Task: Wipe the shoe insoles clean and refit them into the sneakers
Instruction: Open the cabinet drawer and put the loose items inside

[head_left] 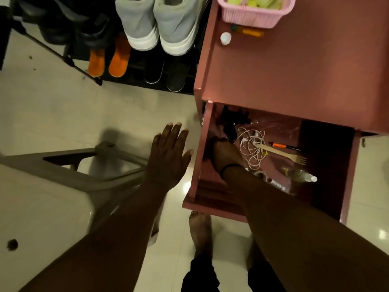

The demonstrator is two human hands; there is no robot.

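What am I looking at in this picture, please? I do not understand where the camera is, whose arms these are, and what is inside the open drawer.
The camera sits on a person's head and looks down, so both arms belong to that person. There is no machine. The left hand hangs open over the floor, fingers straight, holding nothing. The right hand reaches into the open drawer of a pink cabinet; its fingers are hidden, so I cannot tell whether it holds anything. In the drawer lie white earphones, a wooden fork, an orange pen and a small clear bottle. On the cabinet stands a pink basket. On the shoe rack to the left stand grey sneakers.
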